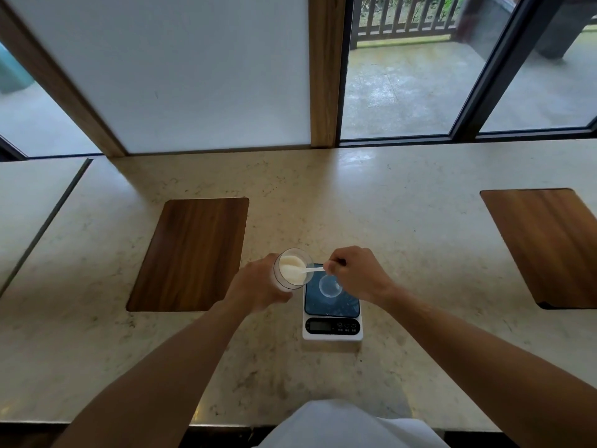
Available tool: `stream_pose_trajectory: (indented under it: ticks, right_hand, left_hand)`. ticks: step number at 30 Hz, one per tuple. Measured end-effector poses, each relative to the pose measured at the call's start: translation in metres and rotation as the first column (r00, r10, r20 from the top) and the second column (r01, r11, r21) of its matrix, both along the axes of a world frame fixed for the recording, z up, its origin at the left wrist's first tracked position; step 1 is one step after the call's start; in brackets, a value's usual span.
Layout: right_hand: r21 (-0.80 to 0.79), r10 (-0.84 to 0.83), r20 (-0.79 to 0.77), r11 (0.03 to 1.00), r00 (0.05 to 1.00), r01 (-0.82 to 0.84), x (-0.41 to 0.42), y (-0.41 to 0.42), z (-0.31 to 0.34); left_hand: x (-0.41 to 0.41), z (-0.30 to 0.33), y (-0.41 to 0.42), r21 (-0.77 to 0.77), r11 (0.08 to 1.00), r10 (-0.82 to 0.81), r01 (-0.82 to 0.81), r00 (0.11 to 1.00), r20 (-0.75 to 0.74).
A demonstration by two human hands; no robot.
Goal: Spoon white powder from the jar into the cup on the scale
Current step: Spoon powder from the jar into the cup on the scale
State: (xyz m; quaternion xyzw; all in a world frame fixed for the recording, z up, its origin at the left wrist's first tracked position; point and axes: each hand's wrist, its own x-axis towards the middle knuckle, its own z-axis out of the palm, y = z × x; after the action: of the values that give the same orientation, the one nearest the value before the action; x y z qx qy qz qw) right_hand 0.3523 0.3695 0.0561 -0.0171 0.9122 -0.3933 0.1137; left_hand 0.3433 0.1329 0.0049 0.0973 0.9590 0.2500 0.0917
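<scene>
A clear jar (292, 269) holding white powder is tilted toward the right, gripped from the left by my left hand (258, 286) just left of the scale. My right hand (358, 274) pinches a small white spoon (308, 270) whose bowl reaches into the jar's mouth and touches the powder. A small white digital scale (332, 324) with a dark platform lies on the counter. On its platform stands a small clear cup (329, 286), partly under my right hand; I cannot tell whether it holds any powder.
A pale marble counter (403, 240) runs under a window wall. One dark wooden board (190, 253) is set in it left of the jar, another (549, 244) at the far right. A white garment (349, 425) shows at the bottom edge.
</scene>
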Motion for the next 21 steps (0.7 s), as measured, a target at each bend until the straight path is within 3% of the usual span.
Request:
stream_pose_trajectory:
  ticks: [21]
  right_hand:
    - [-0.021, -0.067, -0.057, 0.998, 0.996, 0.066, 0.006, 0.030, 0.019]
  left_hand:
    - [0.006, -0.001, 0.007, 0.080, 0.991, 0.096, -0.108, 0.985, 0.143]
